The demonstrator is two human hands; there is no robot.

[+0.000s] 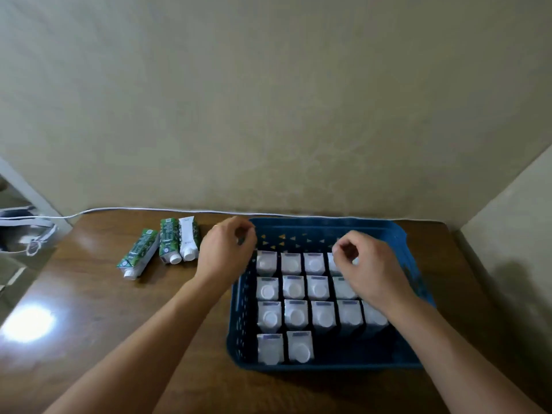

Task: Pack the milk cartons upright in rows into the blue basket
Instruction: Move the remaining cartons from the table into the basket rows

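Observation:
The blue basket (pixel 325 227) sits on the brown table and holds several white-topped milk cartons (pixel 294 286) standing upright in rows. Three more green and white cartons (pixel 168 245) lie on their sides on the table left of the basket. My left hand (pixel 227 252) hovers at the basket's far left corner with its fingers curled and nothing in them. My right hand (pixel 367 270) hangs over the right end of the far rows, fingers curled above a carton (pixel 331 261), holding nothing that I can see. It hides part of the cartons under it.
A white cable (pixel 149 209) runs along the table's far edge against the wall. A bag with white straps (pixel 27 231) lies beyond the table's left corner. A side wall stands close on the right. Bare table lies in front and to the left.

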